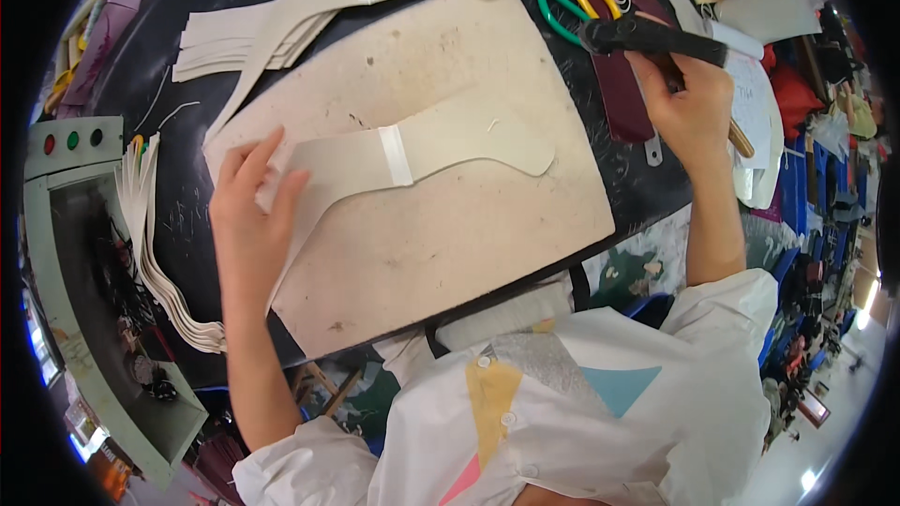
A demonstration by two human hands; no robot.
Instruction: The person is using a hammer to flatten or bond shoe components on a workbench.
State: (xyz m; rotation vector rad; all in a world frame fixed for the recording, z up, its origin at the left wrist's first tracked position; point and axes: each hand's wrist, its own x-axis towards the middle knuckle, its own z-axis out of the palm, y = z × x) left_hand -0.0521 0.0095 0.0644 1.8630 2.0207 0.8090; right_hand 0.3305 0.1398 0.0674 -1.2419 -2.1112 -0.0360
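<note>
A curved cream piece (347,164), flat like leather or lining, lies on a pale worn board (450,253). A shiny white strip (396,156) crosses its middle. My left hand (251,211) is at the piece's left end, thumb and fingers apart, holding nothing; whether the fingertips touch the piece I cannot tell. At the right, beyond the board's edge, my right hand (689,108) is closed round the wooden handle of a hammer (656,36). Its black head sticks out above the fingers, and the handle end shows below the hand.
Stacked cream pieces (253,37) lie at the board's far left, and another bundle (155,253) hangs along the table's left side. Scissors (562,0) with green and yellow handles lie near the hammer, beside a maroon strip (623,98). A grey machine box (75,150) stands left.
</note>
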